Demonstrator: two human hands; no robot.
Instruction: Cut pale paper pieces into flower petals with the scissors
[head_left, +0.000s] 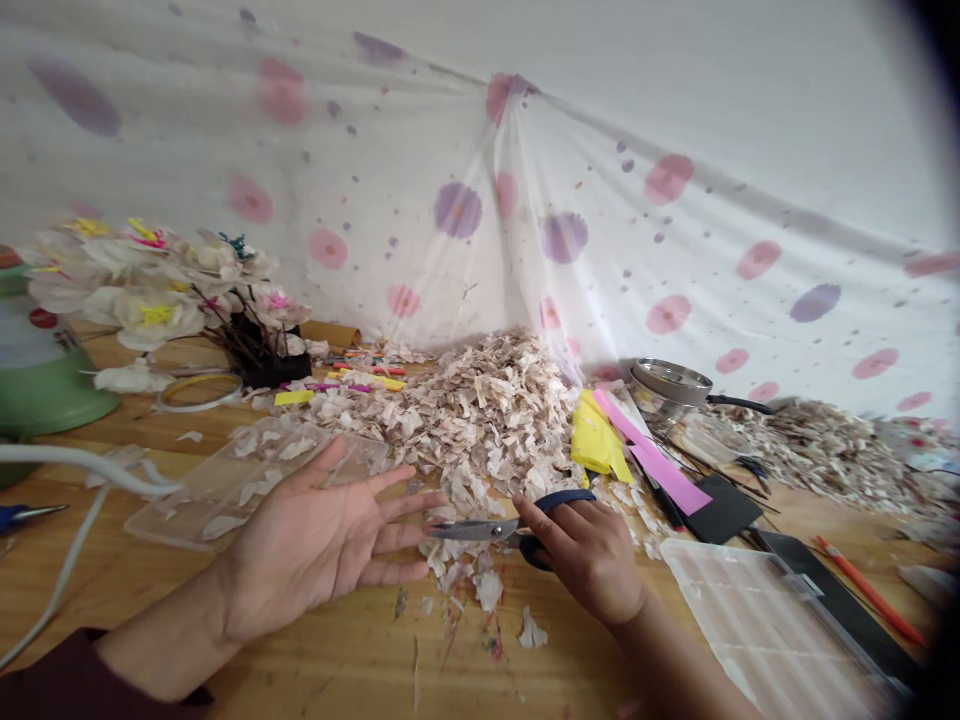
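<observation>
My left hand point(330, 540) is held palm up over the table, fingers spread, with nothing in it. A pair of scissors point(484, 530) with dark blue handles is gripped in my right hand point(592, 560). Its blades point left, and their tips come up to the fingers of my left hand; whether they touch I cannot tell. Behind both hands rises a large heap of pale, petal-like flakes point(487, 410). Loose flakes lie below the scissors, among them a small white one point(532, 630) on the wood.
At the left are white handmade flowers point(157, 300), a green-based container point(52, 370), a white cable point(82, 460) and a clear plastic tray point(180, 515). On the right lie yellow paper point(596, 435), a pink strip point(660, 460), a compartment box point(757, 610), a pan point(671, 380) and an orange pencil point(870, 590).
</observation>
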